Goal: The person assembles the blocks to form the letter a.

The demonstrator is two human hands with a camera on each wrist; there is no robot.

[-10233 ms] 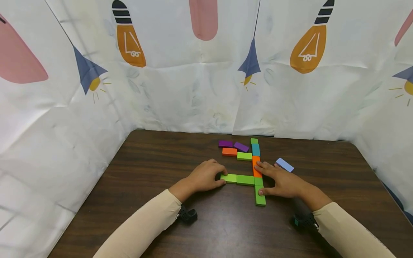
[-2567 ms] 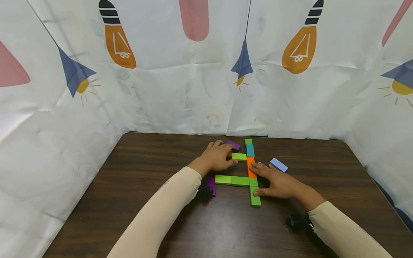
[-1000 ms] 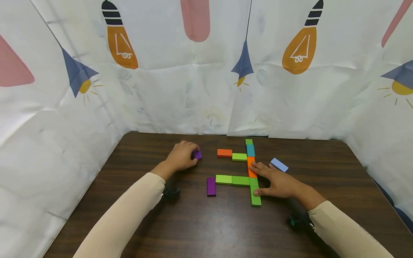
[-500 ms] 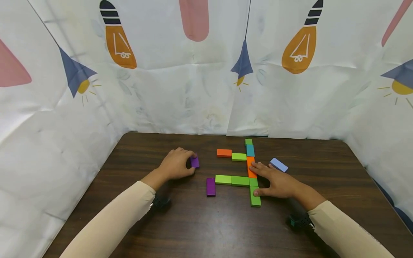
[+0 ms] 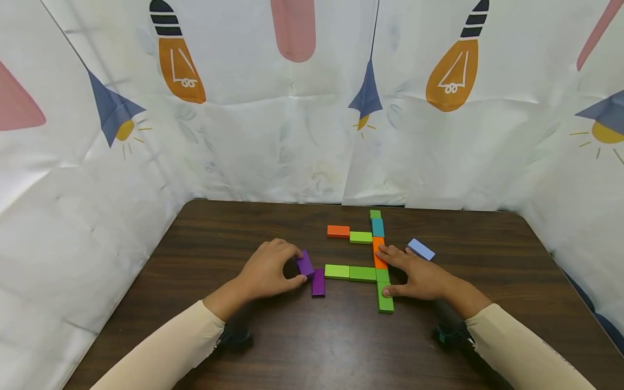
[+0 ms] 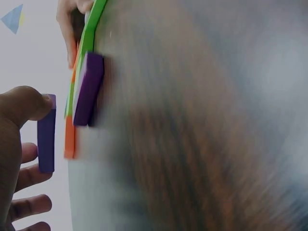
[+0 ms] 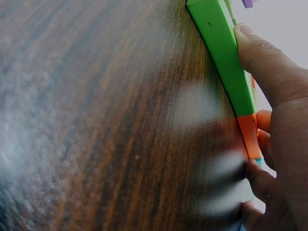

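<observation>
1. Around the table, on three sides: white cloth (image 5: 253,146), printed and creased, close behind the far edge.
2. Within that, a dark wood-grain table (image 5: 253,216), flat, glossy toward the front.
3. Right of the middle of the table, running near to far: a column (image 5: 377,227) of blocks laid end to end.
4. Over the column, the right hand (image 5: 416,275), spread and gripping nothing; fingertips on an orange block (image 5: 377,242), thumb on a near green block (image 5: 385,304).
5. On the left, much the nearer to the loose purple pair: the left hand (image 5: 270,269), pinching one of the two between thumb and fingers.
6. Leftward from the column, toward the left hand: a green row (image 5: 337,272).
7. At the left end of that row, a second purple block (image 5: 318,283), lying flat, long axis near to far, square to the row. Touching the row or just beside: cannot tell.
8. In the left-hand pinch, to the right of the palm: the held block (image 5: 305,264), apparently raised off the table. Long axis aslant, far left to near right, so out of line with the second purple block. Near end close to the far end of the second, slightly left of it; apart, by the gap in the left wrist view. Probably the relation of most weight.
</observation>
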